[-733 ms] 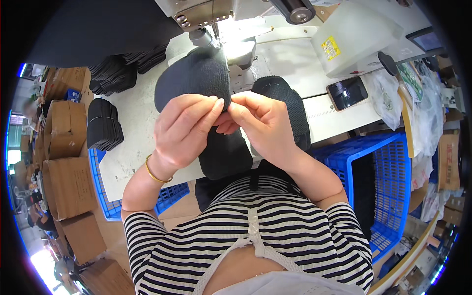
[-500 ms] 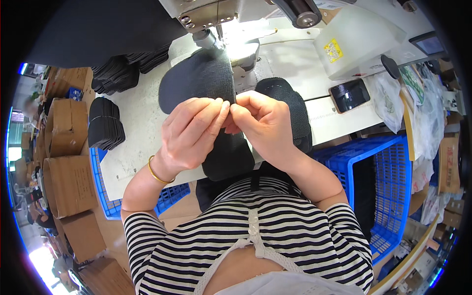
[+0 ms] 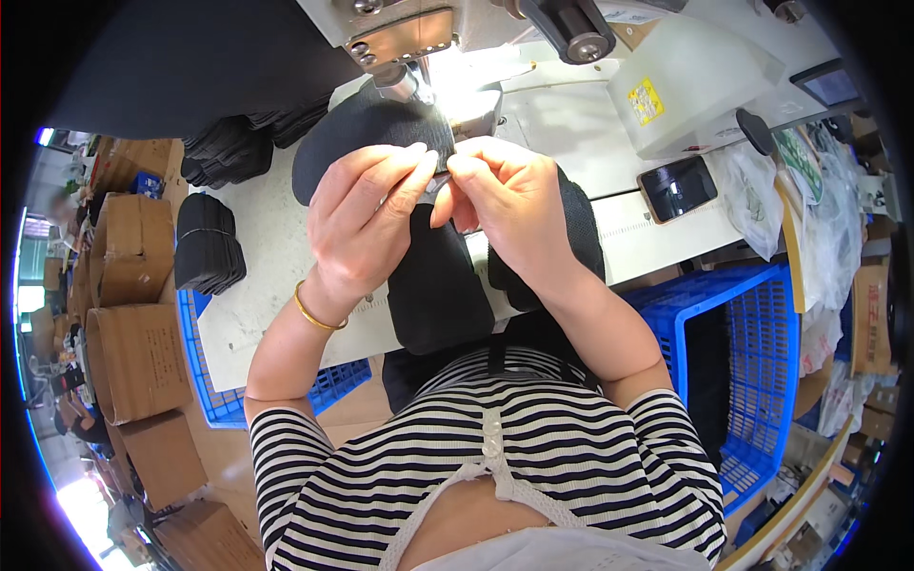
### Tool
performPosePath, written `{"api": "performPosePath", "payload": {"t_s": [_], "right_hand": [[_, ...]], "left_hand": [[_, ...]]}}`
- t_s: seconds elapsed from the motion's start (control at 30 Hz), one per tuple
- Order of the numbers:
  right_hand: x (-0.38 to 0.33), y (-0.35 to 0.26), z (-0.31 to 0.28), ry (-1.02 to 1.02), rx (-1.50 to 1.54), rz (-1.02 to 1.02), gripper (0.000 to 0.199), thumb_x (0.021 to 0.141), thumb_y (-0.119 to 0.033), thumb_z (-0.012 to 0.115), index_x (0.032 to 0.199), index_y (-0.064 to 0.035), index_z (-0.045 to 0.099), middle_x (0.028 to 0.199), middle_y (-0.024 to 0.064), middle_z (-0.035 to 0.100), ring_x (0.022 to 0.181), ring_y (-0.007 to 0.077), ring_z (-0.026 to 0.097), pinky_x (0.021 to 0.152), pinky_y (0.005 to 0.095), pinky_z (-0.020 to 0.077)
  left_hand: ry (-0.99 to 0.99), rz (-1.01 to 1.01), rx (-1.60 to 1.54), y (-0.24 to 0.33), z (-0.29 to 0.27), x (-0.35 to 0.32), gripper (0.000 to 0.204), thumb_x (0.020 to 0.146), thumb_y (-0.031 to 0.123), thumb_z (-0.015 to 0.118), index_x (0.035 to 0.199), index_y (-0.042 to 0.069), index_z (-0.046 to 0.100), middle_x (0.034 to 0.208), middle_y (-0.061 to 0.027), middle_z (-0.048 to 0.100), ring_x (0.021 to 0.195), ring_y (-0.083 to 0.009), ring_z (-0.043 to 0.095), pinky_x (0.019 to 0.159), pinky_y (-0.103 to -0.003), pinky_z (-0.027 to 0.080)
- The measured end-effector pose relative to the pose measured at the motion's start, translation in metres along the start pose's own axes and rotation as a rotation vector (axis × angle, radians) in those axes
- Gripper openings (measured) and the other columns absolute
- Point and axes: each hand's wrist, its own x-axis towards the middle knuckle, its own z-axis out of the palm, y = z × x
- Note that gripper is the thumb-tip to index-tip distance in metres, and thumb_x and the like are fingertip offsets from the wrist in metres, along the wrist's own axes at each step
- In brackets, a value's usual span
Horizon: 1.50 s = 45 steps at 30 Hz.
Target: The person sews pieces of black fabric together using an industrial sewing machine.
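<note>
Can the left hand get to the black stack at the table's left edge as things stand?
Probably yes. The left hand is pinching the black fabric piece with the right hand, so it must let go first; bare table lies between it and the black stack.

Both forearms rise from below, bent at the elbows. The left hand (image 3: 367,224) and right hand (image 3: 509,205) meet fingertip to fingertip, pinching.

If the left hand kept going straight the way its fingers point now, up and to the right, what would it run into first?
The left hand already meets the right hand at the fingertips, pinching the black fabric piece. Past that, the sewing machine head and its lit needle area probably come next, though depth is unclear.
</note>
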Motion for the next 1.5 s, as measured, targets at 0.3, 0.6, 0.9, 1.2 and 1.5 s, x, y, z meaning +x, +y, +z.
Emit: {"api": "performPosePath", "payload": {"t_s": [0.3, 0.6, 0.9, 1.2, 1.5], "right_hand": [[0.011, 0.000, 0.001, 0.006, 0.036, 0.007, 0.017, 0.093, -0.009, 0.057, 0.084, 0.0010, 0.068, 0.064, 0.0083, 0.068, 0.050, 0.0065, 0.054, 0.049, 0.0213, 0.0432], [0.002, 0.005, -0.004, -0.016, 0.083, 0.039, 0.016, 0.094, -0.009, 0.058, 0.091, 0.0007, 0.070, 0.066, 0.0085, 0.069, 0.051, 0.0055, 0.053, 0.049, 0.0207, 0.0426], [0.002, 0.009, -0.003, -0.043, 0.044, 0.069, 0.017, 0.095, -0.009, 0.057, 0.093, 0.0005, 0.070, 0.067, 0.0080, 0.069, 0.052, 0.0053, 0.054, 0.051, 0.0203, 0.0435], [-0.001, 0.010, 0.002, 0.018, 0.005, 0.064, 0.016, 0.094, -0.012, 0.064, 0.095, 0.0026, 0.070, 0.078, 0.0060, 0.072, 0.064, 0.0069, 0.061, 0.057, 0.0217, 0.0479], [-0.004, 0.025, 0.019, -0.006, -0.075, -0.095, 0.017, 0.095, -0.011, 0.061, 0.089, 0.0033, 0.065, 0.062, 0.0031, 0.057, 0.058, 0.0029, 0.049, 0.053, 0.0253, 0.0423]], "left_hand": [[0.006, 0.085, 0.024, -0.024, 0.009, 0.007, 0.036, 0.054, -0.004, 0.067, 0.090, -0.003, 0.072, 0.093, -0.0084, 0.069, 0.086, -0.0249, 0.066, 0.070, -0.034, 0.056], [0.038, 0.109, 0.095, -0.036, 0.019, 0.011, 0.030, 0.057, -0.001, 0.068, 0.087, -0.002, 0.071, 0.091, -0.0075, 0.068, 0.085, -0.0234, 0.066, 0.068, -0.034, 0.055], [-0.071, 0.006, 0.162, -0.021, 0.015, 0.014, 0.030, 0.060, -0.001, 0.069, 0.090, -0.002, 0.071, 0.092, -0.0083, 0.066, 0.086, -0.0234, 0.065, 0.068, -0.032, 0.054], [-0.143, 0.045, 0.182, -0.054, 0.009, -0.021, 0.043, 0.065, -0.003, 0.069, 0.108, -0.002, 0.068, 0.122, -0.0142, 0.063, 0.108, -0.0283, 0.063, 0.089, -0.040, 0.052], [-0.266, -0.016, 0.153, 0.001, -0.032, 0.021, 0.038, 0.065, 0.004, 0.067, 0.103, 0.001, 0.073, 0.090, -0.0034, 0.064, 0.068, -0.0161, 0.059, 0.056, -0.029, 0.046]]}}
